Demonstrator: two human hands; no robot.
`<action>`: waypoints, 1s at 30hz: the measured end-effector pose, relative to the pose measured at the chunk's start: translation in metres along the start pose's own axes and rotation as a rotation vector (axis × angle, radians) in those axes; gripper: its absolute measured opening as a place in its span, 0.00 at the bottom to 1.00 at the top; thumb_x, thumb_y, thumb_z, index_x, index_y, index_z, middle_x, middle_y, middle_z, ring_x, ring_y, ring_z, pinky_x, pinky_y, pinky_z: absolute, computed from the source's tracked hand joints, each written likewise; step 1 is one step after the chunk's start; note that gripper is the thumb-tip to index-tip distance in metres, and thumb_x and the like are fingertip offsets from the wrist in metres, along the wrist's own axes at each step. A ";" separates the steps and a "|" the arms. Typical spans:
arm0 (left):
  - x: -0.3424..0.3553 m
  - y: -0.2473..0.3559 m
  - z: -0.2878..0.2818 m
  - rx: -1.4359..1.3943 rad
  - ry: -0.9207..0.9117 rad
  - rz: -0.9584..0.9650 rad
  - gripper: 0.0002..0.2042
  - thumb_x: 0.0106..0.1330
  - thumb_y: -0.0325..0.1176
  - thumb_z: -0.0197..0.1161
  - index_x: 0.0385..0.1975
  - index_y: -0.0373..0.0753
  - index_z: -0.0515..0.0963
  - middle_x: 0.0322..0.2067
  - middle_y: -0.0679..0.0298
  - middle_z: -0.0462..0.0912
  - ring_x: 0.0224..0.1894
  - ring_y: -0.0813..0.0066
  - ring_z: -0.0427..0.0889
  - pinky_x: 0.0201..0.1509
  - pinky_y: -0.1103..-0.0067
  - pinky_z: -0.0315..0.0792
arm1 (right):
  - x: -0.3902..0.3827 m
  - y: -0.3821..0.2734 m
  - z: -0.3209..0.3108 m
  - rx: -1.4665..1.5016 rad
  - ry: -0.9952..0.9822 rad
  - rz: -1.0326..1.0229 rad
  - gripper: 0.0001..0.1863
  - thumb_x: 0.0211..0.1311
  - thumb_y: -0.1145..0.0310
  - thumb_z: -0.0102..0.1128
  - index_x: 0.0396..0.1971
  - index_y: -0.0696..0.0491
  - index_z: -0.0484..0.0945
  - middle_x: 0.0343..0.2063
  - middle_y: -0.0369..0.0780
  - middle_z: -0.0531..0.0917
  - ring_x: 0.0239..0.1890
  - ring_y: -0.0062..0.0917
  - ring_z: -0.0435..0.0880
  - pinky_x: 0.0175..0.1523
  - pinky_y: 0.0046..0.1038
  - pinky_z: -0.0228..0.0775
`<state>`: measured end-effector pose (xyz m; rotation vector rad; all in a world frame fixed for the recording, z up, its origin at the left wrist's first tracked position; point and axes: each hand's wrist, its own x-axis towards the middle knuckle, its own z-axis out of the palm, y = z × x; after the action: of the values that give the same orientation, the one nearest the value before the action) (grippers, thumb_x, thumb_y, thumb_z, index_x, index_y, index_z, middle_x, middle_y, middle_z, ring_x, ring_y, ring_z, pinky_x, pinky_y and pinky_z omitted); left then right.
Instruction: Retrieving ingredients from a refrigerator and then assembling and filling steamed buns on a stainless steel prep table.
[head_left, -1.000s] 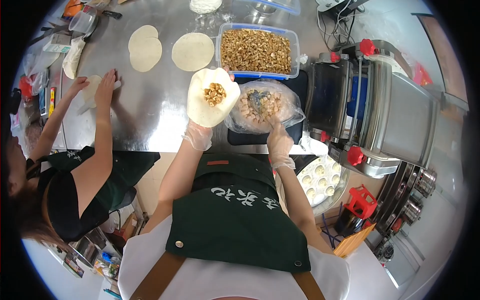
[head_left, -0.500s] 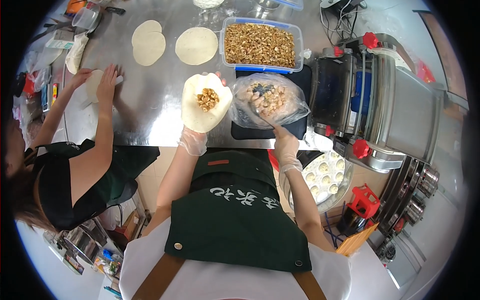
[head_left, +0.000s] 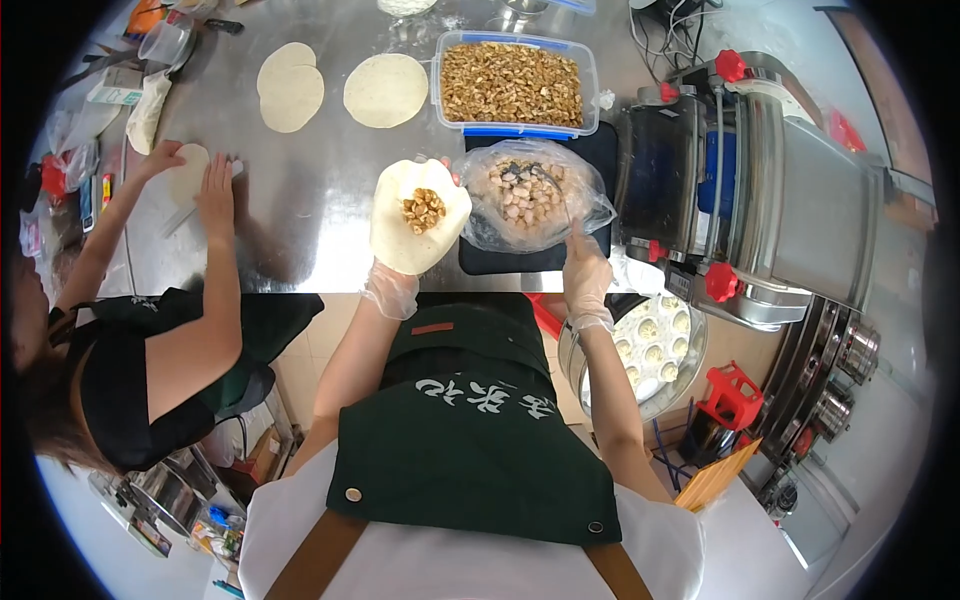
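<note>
On my gloved left hand rests a round, pale dough wrapper, its fingertips curling up over the far right edge. A small heap of chopped walnuts sits in the middle of the dough. Closed round the thin handle of a utensil is my gloved right hand. The utensil's far end reaches into a clear plastic bag of pinkish diced filling, so its shape there is hard to make out. The bag lies spread on a black flat base.
Beyond the bag stands a clear tub of chopped walnuts. Two flat dough pieces and another dough round lie on the steel table. A roller machine is at right. A co-worker's hands handle dough at left.
My right hand and the utensil have shifted slightly to the right and farther away within the filling. My left hand with the dough has moved a little to the right.
</note>
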<state>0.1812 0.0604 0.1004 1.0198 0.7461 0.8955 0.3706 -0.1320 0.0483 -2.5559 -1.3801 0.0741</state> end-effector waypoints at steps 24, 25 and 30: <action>-0.014 -0.016 -0.002 0.469 -0.260 0.089 0.18 0.59 0.18 0.62 0.46 0.39 0.66 0.44 0.61 0.75 0.47 0.73 0.77 0.52 0.77 0.74 | 0.005 -0.004 0.000 0.590 -0.437 0.445 0.23 0.61 0.74 0.53 0.57 0.48 0.78 0.20 0.41 0.82 0.24 0.25 0.79 0.34 0.28 0.71; -0.015 -0.016 0.000 0.470 -0.264 0.091 0.18 0.59 0.18 0.62 0.46 0.39 0.66 0.44 0.61 0.75 0.47 0.73 0.77 0.52 0.77 0.74 | 0.005 -0.001 0.004 0.642 -0.498 0.482 0.22 0.61 0.73 0.53 0.57 0.50 0.77 0.22 0.40 0.84 0.23 0.26 0.80 0.34 0.28 0.71; -0.010 -0.022 -0.006 0.455 -0.230 0.068 0.18 0.56 0.18 0.64 0.44 0.39 0.67 0.42 0.63 0.76 0.46 0.74 0.78 0.51 0.77 0.73 | 0.020 -0.008 0.011 0.889 -0.609 0.521 0.23 0.61 0.73 0.53 0.59 0.51 0.76 0.20 0.36 0.81 0.22 0.17 0.74 0.28 0.22 0.65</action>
<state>0.1779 0.0485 0.0788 1.5300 0.7377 0.6619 0.3737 -0.1089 0.0409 -2.0505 -0.5220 1.3067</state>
